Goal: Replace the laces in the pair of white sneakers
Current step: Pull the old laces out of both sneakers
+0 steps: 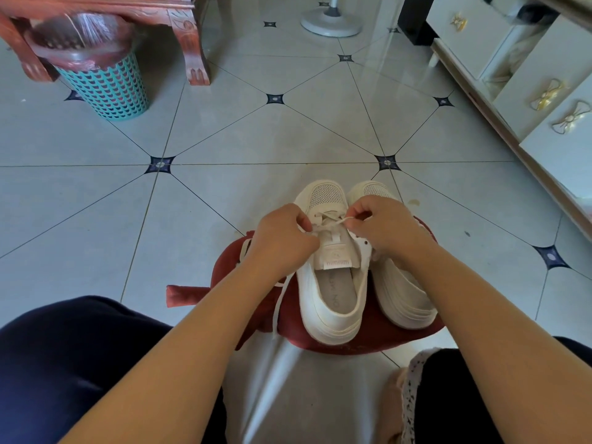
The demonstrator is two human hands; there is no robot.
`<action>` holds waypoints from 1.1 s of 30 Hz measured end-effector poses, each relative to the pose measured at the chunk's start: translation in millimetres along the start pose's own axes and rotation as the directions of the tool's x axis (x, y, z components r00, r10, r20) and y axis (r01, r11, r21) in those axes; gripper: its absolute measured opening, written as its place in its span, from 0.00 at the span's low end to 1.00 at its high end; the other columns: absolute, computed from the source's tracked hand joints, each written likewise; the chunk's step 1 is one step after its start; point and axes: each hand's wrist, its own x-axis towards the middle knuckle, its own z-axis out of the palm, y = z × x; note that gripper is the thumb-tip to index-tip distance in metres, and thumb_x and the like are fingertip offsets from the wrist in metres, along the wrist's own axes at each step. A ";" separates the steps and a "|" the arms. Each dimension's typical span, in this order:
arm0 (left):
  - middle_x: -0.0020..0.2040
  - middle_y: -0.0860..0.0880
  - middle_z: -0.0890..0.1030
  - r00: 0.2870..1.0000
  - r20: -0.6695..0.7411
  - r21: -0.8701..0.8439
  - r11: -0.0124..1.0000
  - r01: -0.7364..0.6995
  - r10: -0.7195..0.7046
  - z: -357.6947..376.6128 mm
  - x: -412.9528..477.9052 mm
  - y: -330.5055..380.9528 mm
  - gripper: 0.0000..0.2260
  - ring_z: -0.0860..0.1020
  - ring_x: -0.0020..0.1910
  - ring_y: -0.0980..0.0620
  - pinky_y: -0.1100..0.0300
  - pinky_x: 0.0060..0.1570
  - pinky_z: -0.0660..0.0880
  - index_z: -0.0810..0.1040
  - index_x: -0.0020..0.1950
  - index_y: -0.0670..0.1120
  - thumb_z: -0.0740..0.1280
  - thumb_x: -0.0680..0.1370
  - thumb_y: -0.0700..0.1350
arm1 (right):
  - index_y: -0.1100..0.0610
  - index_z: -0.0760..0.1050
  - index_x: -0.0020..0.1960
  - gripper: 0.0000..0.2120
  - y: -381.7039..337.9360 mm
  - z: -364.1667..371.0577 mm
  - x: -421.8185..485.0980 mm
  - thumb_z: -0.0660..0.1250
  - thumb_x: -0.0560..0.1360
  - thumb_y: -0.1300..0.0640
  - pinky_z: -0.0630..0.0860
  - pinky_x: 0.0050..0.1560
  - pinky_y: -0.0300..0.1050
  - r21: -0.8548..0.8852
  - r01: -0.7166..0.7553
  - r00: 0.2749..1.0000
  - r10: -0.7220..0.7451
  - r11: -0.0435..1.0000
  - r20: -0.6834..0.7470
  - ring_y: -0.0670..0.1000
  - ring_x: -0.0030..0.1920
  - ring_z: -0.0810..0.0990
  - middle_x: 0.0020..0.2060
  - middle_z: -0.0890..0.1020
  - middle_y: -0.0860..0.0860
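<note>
Sneakers (320, 302) side by side, lengthwise, heels near, toes far

A teal wastebasket (109, 88) lined with a pink bag stands beneath a carved red wooden table (187, 30) on pale floor tiles (224, 133) with dark star insets. A round white stand base (331, 24) sits beyond, a white cabinet (480, 36) with gold bow handles at right, a dark red cloth (368, 342) nearer.
</note>
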 end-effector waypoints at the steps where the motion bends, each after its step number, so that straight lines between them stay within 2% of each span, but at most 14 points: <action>1: 0.40 0.52 0.75 1.000 0.001 -0.007 1.000 -0.005 0.005 -0.1 -0.5 0.7 0.09 0.77 0.36 0.54 0.66 0.30 0.66 0.69 0.38 0.53 0.67 0.70 0.40 | 0.50 0.73 0.39 0.07 0.0 0.2 -0.2 0.67 0.74 0.59 0.65 0.34 0.32 0.007 -0.001 1.000 0.001 1.000 -0.010 0.40 0.36 0.72 0.36 0.75 0.41; 4: 0.36 0.54 0.75 0.999 0.018 -0.041 0.999 -0.033 0.034 -1.7 -3.0 3.4 0.09 0.75 0.32 0.56 0.66 0.28 0.66 0.71 0.39 0.53 0.67 0.70 0.40 | 0.51 0.74 0.38 0.09 -1.0 0.9 -0.4 0.66 0.74 0.61 0.69 0.34 0.36 0.248 -0.110 0.993 0.114 0.963 -0.002 0.44 0.35 0.73 0.35 0.77 0.45; 7: 0.35 0.56 0.73 0.995 0.002 -0.035 0.995 -0.095 0.095 -3.0 -3.7 4.3 0.08 0.74 0.35 0.56 0.65 0.31 0.67 0.72 0.40 0.53 0.66 0.70 0.40 | 0.53 0.75 0.38 0.09 -4.1 0.8 -1.3 0.64 0.75 0.63 0.71 0.29 0.37 0.438 -0.229 0.973 0.220 0.869 0.072 0.46 0.31 0.72 0.32 0.77 0.49; 9: 0.35 0.57 0.72 0.996 -0.019 -0.007 0.996 -0.092 0.092 -3.3 -2.7 1.4 0.07 0.72 0.35 0.57 0.64 0.33 0.68 0.73 0.41 0.52 0.66 0.71 0.40 | 0.52 0.75 0.39 0.08 -4.2 4.0 -2.1 0.65 0.74 0.63 0.71 0.32 0.35 0.327 -0.193 0.981 0.181 0.925 0.066 0.45 0.33 0.73 0.33 0.77 0.47; 11: 0.35 0.56 0.72 0.997 -0.037 0.014 0.998 -0.069 0.069 -3.3 -1.8 -3.0 0.08 0.72 0.34 0.56 0.61 0.35 0.70 0.72 0.39 0.55 0.66 0.70 0.41 | 0.50 0.74 0.41 0.06 -5.2 6.8 -3.4 0.66 0.73 0.61 0.69 0.37 0.34 0.074 -0.029 1.000 0.030 0.997 -0.009 0.43 0.38 0.74 0.38 0.77 0.44; 13: 0.33 0.56 0.72 0.997 -0.041 0.017 0.997 -0.071 0.072 -2.8 -1.7 -5.5 0.10 0.71 0.32 0.56 0.59 0.35 0.71 0.72 0.36 0.56 0.65 0.70 0.40 | 0.48 0.75 0.46 0.07 -7.8 8.9 -6.0 0.67 0.72 0.59 0.66 0.39 0.29 -0.054 0.120 0.992 -0.121 0.991 -0.019 0.40 0.41 0.74 0.42 0.75 0.42; 16: 0.32 0.56 0.71 0.995 -0.043 0.029 0.996 -0.088 0.089 -1.7 -0.8 -5.4 0.12 0.69 0.31 0.58 0.61 0.33 0.66 0.72 0.34 0.57 0.64 0.70 0.40 | 0.50 0.79 0.48 0.07 -10.9 13.1 -9.0 0.70 0.70 0.54 0.65 0.39 0.23 -0.145 0.254 0.967 -0.249 0.956 0.053 0.37 0.40 0.72 0.39 0.72 0.39; 19: 0.33 0.56 0.73 0.997 -0.055 0.023 0.998 -0.056 0.057 -0.3 1.0 -5.5 0.12 0.71 0.32 0.57 0.60 0.35 0.69 0.73 0.32 0.57 0.64 0.69 0.40 | 0.53 0.79 0.48 0.06 -7.3 18.4 -9.0 0.69 0.71 0.56 0.68 0.52 0.37 -0.366 0.301 0.953 -0.280 0.880 0.111 0.48 0.52 0.73 0.49 0.73 0.47; 20: 0.34 0.56 0.74 0.997 -0.060 0.014 0.999 -0.046 0.047 0.2 1.8 -5.7 0.11 0.72 0.32 0.57 0.60 0.35 0.71 0.73 0.33 0.56 0.64 0.69 0.39 | 0.54 0.78 0.49 0.06 -7.1 16.7 -8.9 0.68 0.72 0.57 0.66 0.53 0.38 -0.387 0.301 0.953 -0.280 0.871 0.112 0.50 0.53 0.72 0.51 0.72 0.49; 22: 0.36 0.55 0.75 0.997 -0.074 -0.006 1.000 -0.024 0.024 0.2 3.1 -6.8 0.10 0.74 0.33 0.55 0.58 0.36 0.74 0.70 0.38 0.55 0.65 0.69 0.40 | 0.54 0.77 0.48 0.04 -8.7 8.8 -8.8 0.66 0.74 0.60 0.62 0.46 0.33 -0.362 0.307 0.952 -0.275 0.880 0.137 0.49 0.52 0.71 0.50 0.71 0.49; 23: 0.36 0.54 0.76 0.997 -0.078 -0.019 1.000 -0.013 0.012 0.2 3.3 -7.7 0.10 0.75 0.34 0.54 0.56 0.37 0.75 0.69 0.42 0.54 0.65 0.69 0.40 | 0.52 0.76 0.45 0.06 -10.0 3.9 -9.0 0.64 0.74 0.62 0.63 0.46 0.34 -0.357 0.312 0.948 -0.268 0.880 0.170 0.49 0.52 0.72 0.50 0.71 0.48; 26: 0.37 0.53 0.76 0.996 -0.084 -0.026 1.000 -0.012 0.010 1.3 2.8 -9.0 0.12 0.76 0.36 0.54 0.55 0.37 0.75 0.67 0.48 0.52 0.66 0.69 0.40 | 0.49 0.76 0.39 0.16 -14.2 -5.6 -9.1 0.60 0.73 0.68 0.71 0.54 0.44 -0.374 0.292 0.949 -0.219 0.880 0.226 0.52 0.56 0.75 0.55 0.75 0.49; 30: 0.36 0.52 0.77 0.997 -0.070 -0.048 0.998 -0.042 0.038 2.3 3.5 -7.1 0.13 0.75 0.35 0.56 0.59 0.33 0.72 0.69 0.50 0.51 0.67 0.70 0.40 | 0.50 0.77 0.36 0.15 -19.1 -3.2 -7.2 0.61 0.71 0.68 0.72 0.51 0.42 -0.368 0.204 0.979 -0.192 0.907 0.069 0.52 0.52 0.77 0.53 0.80 0.51; 33: 0.36 0.53 0.77 0.999 -0.016 -0.052 0.997 -0.049 0.048 0.1 5.7 -6.4 0.15 0.75 0.35 0.56 0.59 0.36 0.74 0.71 0.53 0.54 0.67 0.70 0.40 | 0.50 0.73 0.34 0.15 -18.8 1.5 -4.7 0.60 0.70 0.68 0.72 0.47 0.42 -0.363 0.168 0.986 -0.154 0.916 0.069 0.51 0.47 0.76 0.48 0.80 0.49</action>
